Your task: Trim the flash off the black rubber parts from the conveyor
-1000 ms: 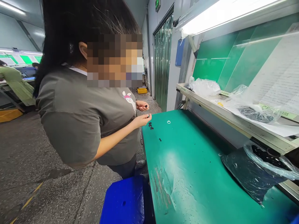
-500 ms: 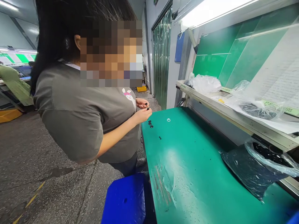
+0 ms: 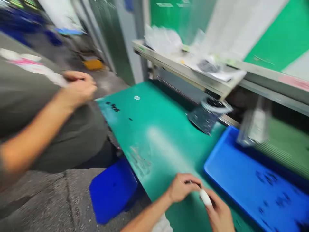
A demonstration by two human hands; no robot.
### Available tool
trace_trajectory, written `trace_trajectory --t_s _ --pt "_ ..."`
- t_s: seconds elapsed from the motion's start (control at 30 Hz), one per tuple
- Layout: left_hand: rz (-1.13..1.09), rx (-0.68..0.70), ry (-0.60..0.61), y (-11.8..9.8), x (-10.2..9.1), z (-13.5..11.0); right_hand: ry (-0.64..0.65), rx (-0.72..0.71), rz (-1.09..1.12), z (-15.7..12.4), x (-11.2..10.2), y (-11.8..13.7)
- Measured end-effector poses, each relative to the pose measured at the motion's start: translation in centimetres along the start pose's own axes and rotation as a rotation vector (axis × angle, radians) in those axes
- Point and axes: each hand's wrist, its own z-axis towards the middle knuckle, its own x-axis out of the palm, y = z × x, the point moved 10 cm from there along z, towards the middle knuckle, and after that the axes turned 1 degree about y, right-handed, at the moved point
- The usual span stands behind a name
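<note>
White part (image 3: 205, 197) pinched between right hand (image 3: 219, 214) and left hand (image 3: 181, 189), fingers pressed together, held just above green mat (image 3: 164, 151), near blue tray (image 3: 229, 161).

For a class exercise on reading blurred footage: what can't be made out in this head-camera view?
White item between the left hand and right hand: fingers and motion blur hide its shape.
Dark marks in the blue tray: too blurred to identify.
Black parts on the green mat: too small and blurred.
Co-worker's arm: cut off by the left edge.
</note>
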Motion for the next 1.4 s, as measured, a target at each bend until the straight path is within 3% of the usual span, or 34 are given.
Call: trace_trajectory --t_s 0.07,0.13,0.3,0.47,0.67,0.8,0.93,1.17,1.33,1.4 --pt "0.097 0.043 0.049 3.7 2.2 -0.3 0.001 0.053 0.086 -0.1 -0.1 -0.6" --pt "0.104 0.074 0.103 5.1 2.6 0.3 -0.034 0.076 0.17 -0.2 -0.7 -0.4" --pt "0.019 0.053 0.204 5.2 3.0 1.3 -0.108 0.046 0.162 -1.2 -2.2 1.1" --pt "0.094 0.098 0.143 5.3 3.5 0.6 -0.137 0.007 0.134 -1.3 -2.9 1.1" --pt "0.348 0.165 0.067 5.2 3.7 0.2 -0.204 -0.023 0.111 -1.6 -3.0 0.3" --pt "0.334 0.088 0.079 6.4 3.6 0.5 -0.189 -0.02 0.114 -1.8 -2.3 -0.3" --pt "0.155 -0.051 0.083 8.6 3.3 0.7 -0.091 0.11 0.187 -1.6 -1.3 -1.9" --pt "-0.007 -0.204 0.097 11.0 3.9 0.9 0.134 0.398 0.73 -1.9 1.2 -4.5" --pt "-0.026 -0.251 0.082 12.2 4.1 0.4 -0.066 0.258 0.441 -2.5 -2.5 -4.6" --pt "-0.013 -0.224 0.103 11.9 4.5 0.1 -0.099 0.212 0.424 -2.7 -3.4 -4.1"
